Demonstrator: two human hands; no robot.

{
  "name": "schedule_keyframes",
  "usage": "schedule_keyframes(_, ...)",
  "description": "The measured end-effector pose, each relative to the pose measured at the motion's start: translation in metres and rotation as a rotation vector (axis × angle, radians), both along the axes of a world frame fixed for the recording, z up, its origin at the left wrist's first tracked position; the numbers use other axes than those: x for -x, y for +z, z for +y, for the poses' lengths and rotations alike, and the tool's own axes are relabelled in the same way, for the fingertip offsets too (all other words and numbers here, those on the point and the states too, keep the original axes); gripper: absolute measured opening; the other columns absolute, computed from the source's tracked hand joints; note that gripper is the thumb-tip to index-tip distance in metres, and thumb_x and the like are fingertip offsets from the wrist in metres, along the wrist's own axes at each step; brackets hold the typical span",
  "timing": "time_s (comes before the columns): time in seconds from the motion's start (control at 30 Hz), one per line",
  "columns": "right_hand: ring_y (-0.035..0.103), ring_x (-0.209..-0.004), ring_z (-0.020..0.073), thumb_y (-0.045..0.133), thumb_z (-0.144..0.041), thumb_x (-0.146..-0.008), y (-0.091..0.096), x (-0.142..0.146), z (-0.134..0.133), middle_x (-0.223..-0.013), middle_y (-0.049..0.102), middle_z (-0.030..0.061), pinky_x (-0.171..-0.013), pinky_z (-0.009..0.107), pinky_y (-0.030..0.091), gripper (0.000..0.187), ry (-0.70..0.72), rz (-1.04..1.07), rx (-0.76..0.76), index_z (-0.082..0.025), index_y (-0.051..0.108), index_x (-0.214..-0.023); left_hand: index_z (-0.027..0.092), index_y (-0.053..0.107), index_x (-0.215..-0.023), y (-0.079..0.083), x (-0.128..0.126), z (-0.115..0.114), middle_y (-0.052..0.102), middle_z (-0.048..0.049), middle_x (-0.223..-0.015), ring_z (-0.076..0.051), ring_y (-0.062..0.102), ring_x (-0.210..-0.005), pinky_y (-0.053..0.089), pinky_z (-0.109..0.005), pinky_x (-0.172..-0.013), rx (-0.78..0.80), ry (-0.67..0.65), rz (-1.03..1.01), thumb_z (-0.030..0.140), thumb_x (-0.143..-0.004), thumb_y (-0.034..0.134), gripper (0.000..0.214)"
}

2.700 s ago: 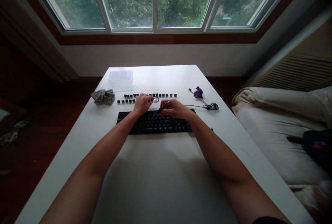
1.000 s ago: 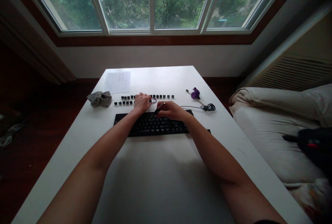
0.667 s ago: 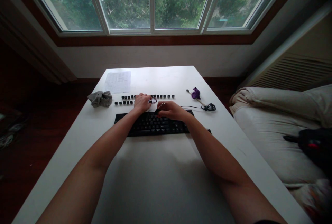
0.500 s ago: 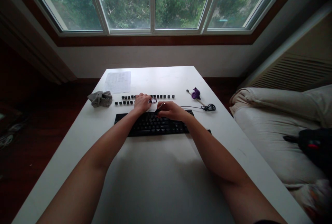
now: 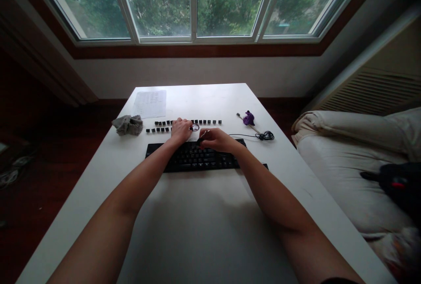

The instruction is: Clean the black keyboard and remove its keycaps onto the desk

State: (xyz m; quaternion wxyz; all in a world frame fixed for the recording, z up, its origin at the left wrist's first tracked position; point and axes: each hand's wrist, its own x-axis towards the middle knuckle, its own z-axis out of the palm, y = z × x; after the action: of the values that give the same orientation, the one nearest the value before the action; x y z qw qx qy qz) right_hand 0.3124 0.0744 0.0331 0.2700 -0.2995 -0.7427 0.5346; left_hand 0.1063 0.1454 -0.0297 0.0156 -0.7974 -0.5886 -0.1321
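Note:
A black keyboard [image 5: 200, 161] lies across the white table in front of me. My left hand [image 5: 180, 130] rests just beyond its back edge, fingers curled, among rows of loose black keycaps. At its fingertips is a small ring-shaped tool [image 5: 195, 127] with a dark rim; the rest of it is hidden. My right hand [image 5: 215, 138] is above the keyboard's back part, thumb and fingers pinched on a small dark piece [image 5: 200, 141]. Something thin and shiny shows at those fingers, too small to name. Loose keycaps [image 5: 209, 122] line up behind both hands.
A crumpled grey cloth [image 5: 127, 125] lies at the left and a printed sheet [image 5: 149, 103] at the back left. To the right are a purple cloth-like bundle [image 5: 248, 118], a thin brush [image 5: 239, 115] and a coiled black cable [image 5: 265, 135]. A light-coloured sofa [image 5: 345, 179] stands beside the table.

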Motion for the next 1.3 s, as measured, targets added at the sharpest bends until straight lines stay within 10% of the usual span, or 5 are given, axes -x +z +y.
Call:
schedule_keyframes(0.37, 0.068, -0.076, 0.0174, 0.065, -0.019, -0.074, -0.004, -0.001, 0.004, -0.079, 0.071, 0.0007, -0.069, 0.028, 0.053, 0.016, -0.142, 0.016, -0.036, -0.019, 0.062, -0.09, 0.026, 0.069, -0.109, 0.015, 0.005, -0.015, 0.066, -0.0103, -0.114, -0.032, 0.051, -0.113, 0.038, -0.046, -0.095, -0.045, -0.031, -0.04, 0.029, -0.088, 0.063, 0.023)
schedule_keyframes(0.67, 0.069, -0.071, 0.0164, 0.064, -0.022, -0.079, -0.017, 0.0, 0.016, -0.08, 0.073, 0.0007, -0.067, 0.028, 0.054, 0.017, -0.32, 0.015, -0.117, -0.021, 0.058, -0.095, 0.028, 0.068, -0.114, 0.022, 0.023, -0.076, 0.067, -0.0064, -0.118, -0.026, 0.058, -0.112, 0.042, -0.041, -0.099, 0.077, -0.192, -0.145, 0.04, -0.095, 0.057, 0.025)
schedule_keyframes(0.97, 0.067, -0.074, 0.0158, 0.055, -0.031, -0.091, -0.015, 0.004, 0.013, -0.08, 0.073, 0.003, -0.066, 0.026, 0.048, 0.017, -0.315, -0.122, -0.251, -0.018, 0.066, -0.092, 0.028, 0.031, -0.157, 0.017, 0.046, -0.115, 0.037, -0.0134, -0.159, -0.038, 0.035, -0.144, 0.024, -0.052, -0.119, 0.219, -0.421, -0.035, 0.07, -0.07, 0.073, 0.105)
schedule_keyframes(1.3, 0.068, -0.07, 0.016, 0.063, -0.038, -0.09, -0.016, 0.006, 0.009, -0.08, 0.074, 0.003, -0.066, 0.026, 0.05, 0.02, -0.302, -0.075, -0.236, -0.019, 0.066, -0.097, 0.026, 0.034, -0.155, 0.016, 0.054, -0.109, 0.037, -0.0149, -0.158, -0.039, 0.035, -0.144, 0.025, -0.054, -0.119, 0.247, -0.524, -0.107, 0.061, -0.063, 0.083, 0.11)
